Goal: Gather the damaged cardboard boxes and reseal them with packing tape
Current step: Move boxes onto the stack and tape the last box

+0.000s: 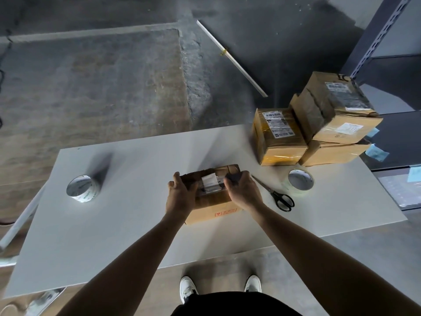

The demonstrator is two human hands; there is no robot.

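Item: small brown cardboard box (214,201), its scuffed top crossed by a white label and old tape, sitting at the middle of the flat white surface (114,224). The left hand (180,197) grips its 9 o'clock edge, fingers (175,179) curled over the far corner. The right hand (245,192) grips the 3 o'clock edge, fingers (230,181) curled down onto the top. Handling, as judged: light, with fairly stiff walls, but the worn top is probably soft and apt to buckle. Best taken by opposite side walls, low down, not by the flaps. Black-handled scissors (275,195) lie just beside it at 3 o'clock, with a white packing-tape roll (300,179) beyond them. A second tape roll (82,188) stands well apart at 9 o'clock. A stack of three taped cardboard boxes (330,124) sits at 2 o'clock.
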